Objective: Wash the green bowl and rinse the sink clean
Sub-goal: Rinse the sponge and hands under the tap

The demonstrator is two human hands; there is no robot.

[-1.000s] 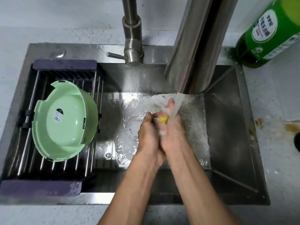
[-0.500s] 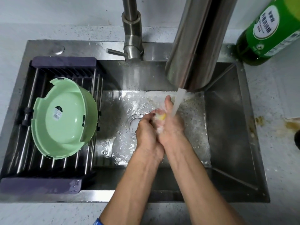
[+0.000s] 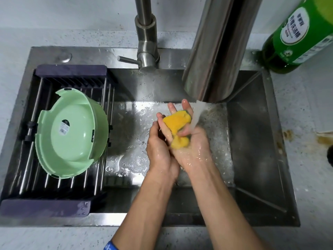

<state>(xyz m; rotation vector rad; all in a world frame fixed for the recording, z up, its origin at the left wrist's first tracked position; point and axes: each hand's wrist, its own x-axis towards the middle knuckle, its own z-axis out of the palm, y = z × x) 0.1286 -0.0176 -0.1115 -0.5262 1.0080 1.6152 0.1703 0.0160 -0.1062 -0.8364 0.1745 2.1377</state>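
Green bowl (image 3: 72, 130) upturned on rack (image 3: 45, 207); sink (image 3: 252, 141) wet.

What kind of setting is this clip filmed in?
Most likely a home kitchen sink area: a stainless steel sink with a running tap, a green bowl on a drying rack, and a green detergent bottle on the counter.

Speckled grey countertop (image 3: 310, 109), pale wall (image 3: 72, 11)

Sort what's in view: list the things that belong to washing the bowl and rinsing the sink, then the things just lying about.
Part of the job: green bowl, sink, tap, water stream, yellow sponge, left hand, right hand, drying rack.

Lying about: green bottle, brown stains on the counter.
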